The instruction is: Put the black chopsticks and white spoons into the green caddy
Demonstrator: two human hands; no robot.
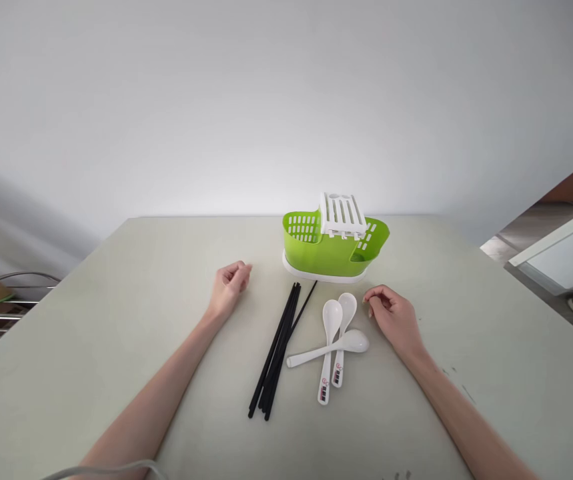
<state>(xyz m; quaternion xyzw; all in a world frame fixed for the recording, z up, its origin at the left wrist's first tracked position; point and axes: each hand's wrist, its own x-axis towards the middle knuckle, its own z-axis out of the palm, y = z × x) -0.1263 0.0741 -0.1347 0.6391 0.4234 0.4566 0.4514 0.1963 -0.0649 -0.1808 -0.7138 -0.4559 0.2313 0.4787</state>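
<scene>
A roll is being risked by the bundle of slender black chopsticks (279, 360), which are being held in place by nothing at their sides on the pale, flat-topped table (216, 427). By one stray black chopstick (307, 300), slanting toward the basket, the bundle could be being levered apart if its tip were knocked. A slide is being invited by the glossy white spoon lying crosswise (331, 349), as it is being propped on the handles of two glossy white spoons (333, 320). Behind them, a tip could be being caused by a hard press on the white slotted rack (343, 213) topping the oval green plastic basket (323, 257). The left hand (233, 279) is being held in a loose fist, with nothing seen inside; the right hand (391, 310) is being held half curled, its gap narrow and nothing visibly gripped, near the spoons
</scene>
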